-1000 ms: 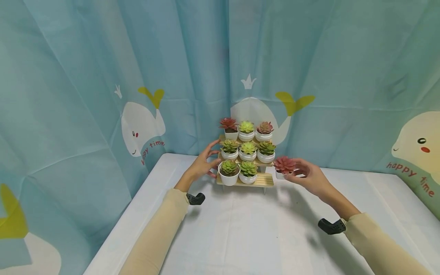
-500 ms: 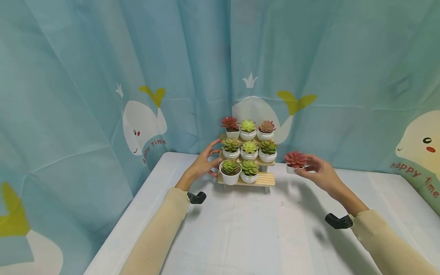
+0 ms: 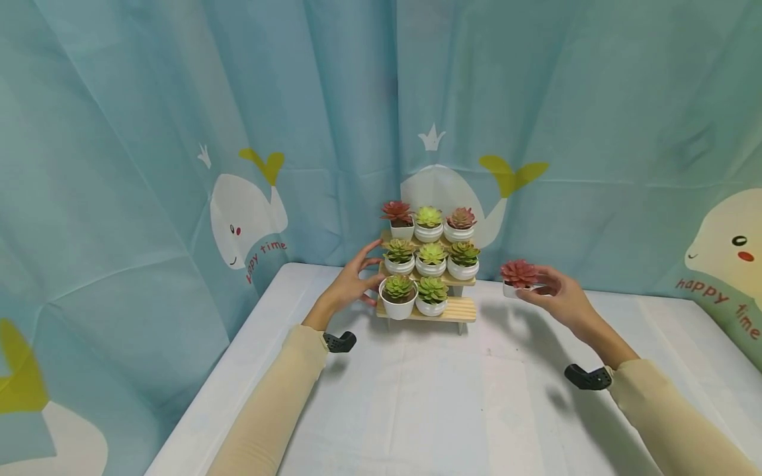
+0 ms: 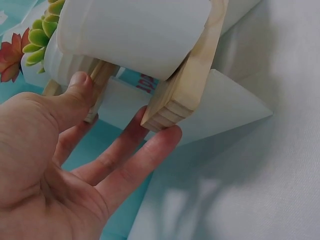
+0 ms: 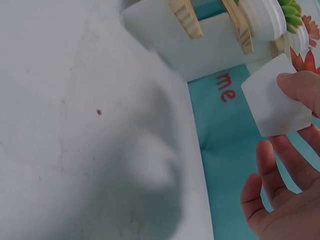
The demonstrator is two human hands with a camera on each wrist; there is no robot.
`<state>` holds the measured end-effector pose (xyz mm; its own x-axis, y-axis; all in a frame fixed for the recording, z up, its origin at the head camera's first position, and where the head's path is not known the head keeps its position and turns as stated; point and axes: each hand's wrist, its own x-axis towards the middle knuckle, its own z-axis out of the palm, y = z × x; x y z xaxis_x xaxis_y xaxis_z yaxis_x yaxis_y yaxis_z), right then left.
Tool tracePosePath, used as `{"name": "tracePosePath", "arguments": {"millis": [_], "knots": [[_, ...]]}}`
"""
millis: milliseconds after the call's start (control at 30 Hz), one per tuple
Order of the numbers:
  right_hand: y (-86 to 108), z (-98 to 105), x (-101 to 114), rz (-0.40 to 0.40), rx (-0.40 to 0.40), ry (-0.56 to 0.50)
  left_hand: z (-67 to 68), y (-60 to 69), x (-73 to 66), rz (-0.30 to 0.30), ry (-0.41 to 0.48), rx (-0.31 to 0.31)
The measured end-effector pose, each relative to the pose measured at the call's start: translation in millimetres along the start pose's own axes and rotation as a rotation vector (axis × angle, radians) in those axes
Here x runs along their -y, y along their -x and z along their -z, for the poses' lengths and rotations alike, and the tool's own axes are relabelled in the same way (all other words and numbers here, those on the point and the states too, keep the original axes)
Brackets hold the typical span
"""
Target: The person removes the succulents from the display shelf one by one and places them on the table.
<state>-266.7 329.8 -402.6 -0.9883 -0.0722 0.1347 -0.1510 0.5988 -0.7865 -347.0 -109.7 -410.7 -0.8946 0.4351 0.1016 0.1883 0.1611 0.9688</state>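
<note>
A tiered plant stand with three wooden shelves stands at the back of the table. Potted succulents fill the top and middle shelves; two green ones, including a succulent in a plain white pot, sit on the bottom shelf's left and centre. My left hand holds the stand's left side: in the left wrist view the thumb lies at the middle shelf's end and fingertips touch the bottom shelf's end. Right of the stand, above the table, my right hand pinches a red succulent by its white angular pot.
A white cloth covers the table. Behind it hangs a blue curtain with whale prints. The bottom shelf's right part shows bare wood. Dark wrist devices are strapped at both sleeves.
My right hand has carried the red succulent rightward and slightly back, away from the bottom shelf's right end. My left hand has stayed at the stand.
</note>
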Motion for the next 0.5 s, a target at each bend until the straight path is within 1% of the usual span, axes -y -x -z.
{"name": "tracePosePath", "arguments": {"millis": [200, 500], "knots": [[-2.4, 3, -11, -0.006, -0.001, -0.018, -1.6, 0.3, -0.3, 0.008, 0.004, -0.007], [-5.5, 3, -18, -0.032, 0.003, -0.053, -1.5, 1.3, -0.9, 0.015, -0.008, -0.011]]}}
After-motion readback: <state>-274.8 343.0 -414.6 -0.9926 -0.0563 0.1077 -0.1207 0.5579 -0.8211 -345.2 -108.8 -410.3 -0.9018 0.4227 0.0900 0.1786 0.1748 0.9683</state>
